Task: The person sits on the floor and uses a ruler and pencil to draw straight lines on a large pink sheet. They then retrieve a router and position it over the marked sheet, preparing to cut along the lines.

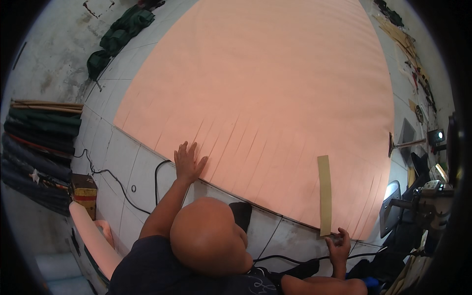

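Observation:
A large peach-coloured sheet [275, 88] lies spread over the tiled floor, with many thin slanting lines or slits along its near edge. My left hand [187, 162] rests flat on that near edge, fingers spread, beside several of the slits. Farther right, a narrow tan strip [325, 196] lies on the sheet, its lower end at the sheet's edge. By that lower end is my right hand [339, 246], thumb and fingers bent but apart. Whether a fingertip touches the strip or the sheet's edge, I cannot tell.
Dark rolls of material [39, 152] are stacked at the left wall, near a worn box [84, 191] and a peach roll [96, 241]. A black cable [118, 189] runs over the floor. Metal equipment with a lamp [435, 135] stands at the right. Green bundles [125, 29] lie far left.

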`<state>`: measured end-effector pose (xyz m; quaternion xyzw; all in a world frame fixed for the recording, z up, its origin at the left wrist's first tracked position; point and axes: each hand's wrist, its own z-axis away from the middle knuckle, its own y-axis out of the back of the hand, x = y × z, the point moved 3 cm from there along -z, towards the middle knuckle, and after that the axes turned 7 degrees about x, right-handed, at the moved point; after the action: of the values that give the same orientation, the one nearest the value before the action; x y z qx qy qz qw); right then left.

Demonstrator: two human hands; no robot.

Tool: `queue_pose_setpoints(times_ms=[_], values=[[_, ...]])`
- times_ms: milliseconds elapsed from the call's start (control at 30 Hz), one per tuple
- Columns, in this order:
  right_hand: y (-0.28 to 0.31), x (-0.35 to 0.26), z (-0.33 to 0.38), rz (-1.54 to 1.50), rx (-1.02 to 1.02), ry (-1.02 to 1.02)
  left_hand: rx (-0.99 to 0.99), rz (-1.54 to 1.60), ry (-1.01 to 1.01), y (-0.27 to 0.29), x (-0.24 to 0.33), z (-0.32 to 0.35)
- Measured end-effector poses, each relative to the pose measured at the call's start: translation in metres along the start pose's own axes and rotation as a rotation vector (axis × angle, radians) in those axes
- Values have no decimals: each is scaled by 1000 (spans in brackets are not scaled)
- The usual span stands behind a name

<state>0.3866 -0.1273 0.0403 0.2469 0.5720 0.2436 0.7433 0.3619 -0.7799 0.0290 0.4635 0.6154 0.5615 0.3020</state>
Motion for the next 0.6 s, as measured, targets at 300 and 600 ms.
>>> queue_pose_setpoints(times_ms=[300,600], values=[[22,9,15,-38,40,-19,-36,67,19,-9,7,5],[18,-1,10,-76,32,8,-166,-29,-2,-6,15,16]])
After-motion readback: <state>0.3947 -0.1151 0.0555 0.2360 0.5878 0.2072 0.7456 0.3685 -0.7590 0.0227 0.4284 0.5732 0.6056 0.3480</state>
